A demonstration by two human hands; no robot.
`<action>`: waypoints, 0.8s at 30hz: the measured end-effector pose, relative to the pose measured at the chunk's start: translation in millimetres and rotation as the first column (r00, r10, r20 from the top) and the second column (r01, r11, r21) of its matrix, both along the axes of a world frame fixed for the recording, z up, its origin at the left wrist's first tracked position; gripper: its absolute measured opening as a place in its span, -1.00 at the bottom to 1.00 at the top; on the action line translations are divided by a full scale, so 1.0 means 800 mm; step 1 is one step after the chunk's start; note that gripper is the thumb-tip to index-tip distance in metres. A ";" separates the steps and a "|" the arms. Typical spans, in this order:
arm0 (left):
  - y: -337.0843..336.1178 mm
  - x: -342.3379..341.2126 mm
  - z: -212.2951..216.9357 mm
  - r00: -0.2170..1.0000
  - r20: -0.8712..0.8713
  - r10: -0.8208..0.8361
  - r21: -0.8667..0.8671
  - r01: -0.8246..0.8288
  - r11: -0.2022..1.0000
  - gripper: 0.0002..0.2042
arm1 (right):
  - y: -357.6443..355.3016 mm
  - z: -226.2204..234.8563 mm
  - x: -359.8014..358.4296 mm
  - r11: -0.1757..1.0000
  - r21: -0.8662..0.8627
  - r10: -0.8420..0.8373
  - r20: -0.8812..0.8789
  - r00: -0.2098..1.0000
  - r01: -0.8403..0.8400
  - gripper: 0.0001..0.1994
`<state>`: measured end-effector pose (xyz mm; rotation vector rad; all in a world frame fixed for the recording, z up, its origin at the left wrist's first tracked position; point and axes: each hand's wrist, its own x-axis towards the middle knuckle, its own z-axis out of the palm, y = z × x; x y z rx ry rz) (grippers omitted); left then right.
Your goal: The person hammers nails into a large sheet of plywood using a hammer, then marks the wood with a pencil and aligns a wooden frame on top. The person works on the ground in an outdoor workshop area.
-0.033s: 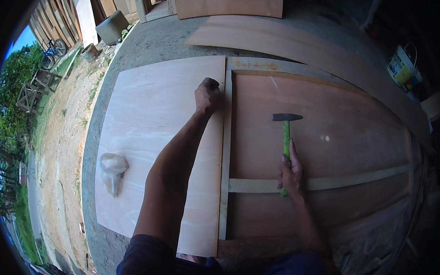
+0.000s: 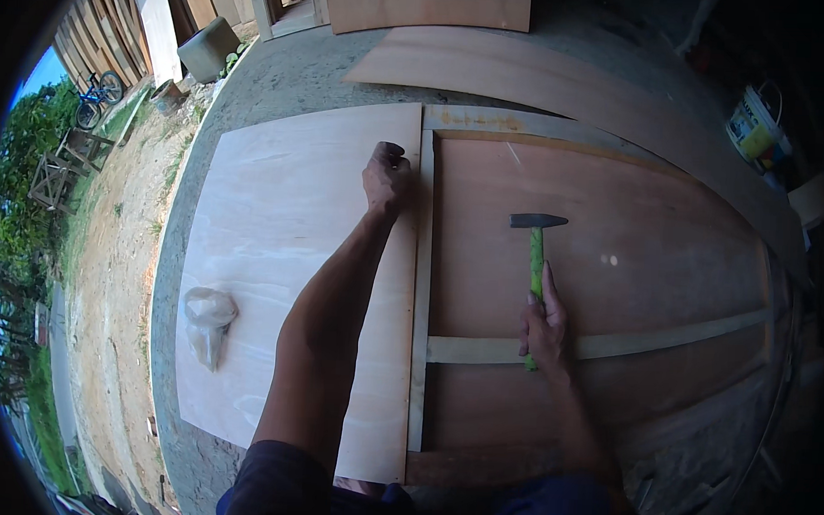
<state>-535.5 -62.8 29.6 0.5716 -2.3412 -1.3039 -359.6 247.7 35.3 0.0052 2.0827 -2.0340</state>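
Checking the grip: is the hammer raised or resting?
Resting: the hammer lies flat on the board, right hand around its handle.

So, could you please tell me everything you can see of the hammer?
The hammer has a dark metal head and a bright green handle. It lies across the reddish-brown panel, head pointing away from the person, handle running back over a pale wooden crossbar. The right hand grips the handle near its lower end, covering part of it. Whether the head touches the panel cannot be told.
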 end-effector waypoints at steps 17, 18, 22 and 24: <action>0.026 -0.013 -0.014 0.995 0.035 0.095 -0.042 -0.093 0.995 -0.70 | -0.069 0.078 -0.102 0.861 0.476 0.311 -0.211 0.926 -0.181 -0.34; 0.027 -0.014 -0.012 0.995 0.040 0.094 -0.060 -0.092 0.994 -0.70 | -0.080 0.077 -0.115 0.842 0.517 0.335 -0.276 0.901 -0.155 -0.34; 0.038 -0.012 -0.008 0.997 0.030 0.073 -0.086 -0.071 0.994 -0.70 | -0.107 0.064 -0.164 0.699 0.704 0.494 -0.351 0.795 -0.123 -0.32; 0.041 -0.011 -0.004 0.996 0.051 0.073 -0.093 -0.068 0.993 -0.69 | -0.116 0.066 -0.180 0.626 0.770 0.551 -0.324 0.769 -0.123 -0.30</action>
